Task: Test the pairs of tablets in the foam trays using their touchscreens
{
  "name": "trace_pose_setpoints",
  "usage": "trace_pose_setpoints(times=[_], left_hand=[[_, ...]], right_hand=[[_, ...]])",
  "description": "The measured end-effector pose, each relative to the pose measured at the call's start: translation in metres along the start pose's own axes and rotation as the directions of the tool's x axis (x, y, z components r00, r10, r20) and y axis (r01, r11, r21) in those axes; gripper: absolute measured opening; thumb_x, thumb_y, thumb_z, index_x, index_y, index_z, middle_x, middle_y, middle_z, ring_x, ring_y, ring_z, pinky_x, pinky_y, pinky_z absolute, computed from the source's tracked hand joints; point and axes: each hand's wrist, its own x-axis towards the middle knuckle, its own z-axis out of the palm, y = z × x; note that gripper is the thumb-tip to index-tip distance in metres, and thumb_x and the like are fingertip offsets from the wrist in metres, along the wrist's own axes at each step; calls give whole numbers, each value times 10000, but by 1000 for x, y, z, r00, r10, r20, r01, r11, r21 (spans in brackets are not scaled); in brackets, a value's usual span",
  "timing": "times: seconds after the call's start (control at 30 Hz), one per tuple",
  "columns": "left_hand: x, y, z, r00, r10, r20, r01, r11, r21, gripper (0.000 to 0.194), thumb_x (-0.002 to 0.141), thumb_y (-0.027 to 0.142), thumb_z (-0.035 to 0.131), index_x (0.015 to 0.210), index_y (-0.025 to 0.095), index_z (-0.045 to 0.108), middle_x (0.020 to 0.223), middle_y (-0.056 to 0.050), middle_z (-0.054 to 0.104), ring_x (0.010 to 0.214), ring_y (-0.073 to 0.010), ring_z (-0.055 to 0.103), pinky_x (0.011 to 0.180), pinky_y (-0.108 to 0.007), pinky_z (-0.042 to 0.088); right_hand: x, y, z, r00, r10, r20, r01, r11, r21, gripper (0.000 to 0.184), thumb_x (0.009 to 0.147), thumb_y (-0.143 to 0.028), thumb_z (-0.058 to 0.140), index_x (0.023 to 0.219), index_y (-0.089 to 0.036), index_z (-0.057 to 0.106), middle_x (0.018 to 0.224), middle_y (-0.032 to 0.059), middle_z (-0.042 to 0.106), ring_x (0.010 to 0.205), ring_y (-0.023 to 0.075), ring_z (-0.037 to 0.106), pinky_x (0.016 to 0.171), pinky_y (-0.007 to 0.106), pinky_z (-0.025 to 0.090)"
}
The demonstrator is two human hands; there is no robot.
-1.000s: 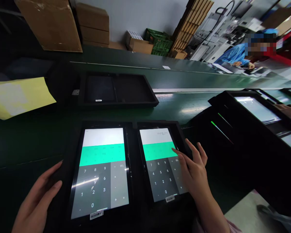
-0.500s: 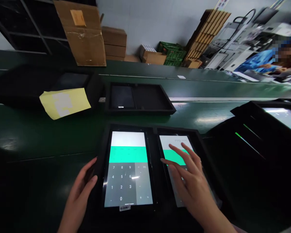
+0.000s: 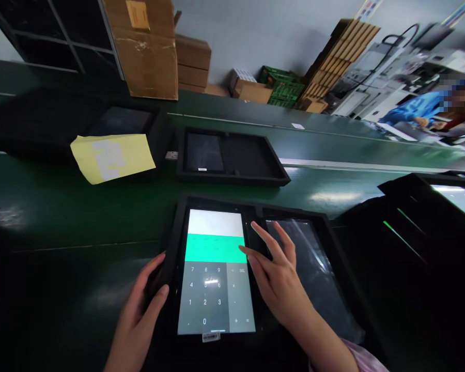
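On the green surface [image 3: 81, 222], a black tray [image 3: 174, 232] carries a lit tablet [image 3: 215, 284]. Counting clock hours from that tablet, a cardboard box [image 3: 149, 62] stands at eleven, a co-worker [image 3: 414, 108] at two. The left hand [image 3: 137, 310], at nine, curves half open against the tray, grip unclear; the right hand [image 3: 281, 281], at three, spreads wide, index fingertip over the tablet, contact unclear.

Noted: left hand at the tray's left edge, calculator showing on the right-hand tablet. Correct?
Not quite: the head view shows the calculator on the left-hand tablet; the right-hand tablet is dark. The left hand is at the tray's left edge.
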Motion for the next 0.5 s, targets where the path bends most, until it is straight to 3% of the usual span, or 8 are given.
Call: trace_pose_setpoints(times=[0.1, 0.2, 0.4, 0.5], left_hand=[[3, -4, -2, 1000, 13, 5, -13, 1000, 14, 510, 870, 585, 630, 1342, 395, 596, 1507, 33, 534, 1440, -301, 417, 1155, -476, 422], [6, -10, -3, 999, 31, 7, -31, 999, 21, 539, 851, 608, 644, 1343, 395, 592, 1506, 24, 535, 1422, -305, 442, 1119, -461, 464], [5, -5, -2, 999, -7, 53, 5, 999, 39, 579, 862, 594, 628, 1384, 362, 535, 1479, -35, 548, 1353, -317, 508, 1148, -538, 401], [11, 4, 1, 997, 28, 75, -34, 996, 87, 630, 858, 580, 614, 1417, 319, 483, 1498, -65, 521, 1382, -318, 476, 1162, -537, 378]], right_hand=[[-1, -1, 1, 1000, 16, -3, -16, 1000, 6, 333, 1013, -218, 448, 1178, -232, 737, 1539, 83, 434, 1482, 429, 230, 1024, 725, 462], [0, -5, 1, 997, -50, 66, 51, 999, -8, 343, 1017, -249, 457, 1261, -289, 695, 1591, 61, 364, 1478, 459, 224, 977, 744, 476], [-1, 1, -2, 999, 30, 41, -29, 1000, -8, 361, 1024, -236, 415, 1216, -276, 718, 1554, 55, 424, 1477, 462, 223, 979, 793, 430], [-2, -2, -4, 997, -40, 60, 36, 998, 58, 349, 1012, -222, 442, 1237, -262, 706, 1570, 62, 394, 1499, 441, 174, 1022, 747, 442]])
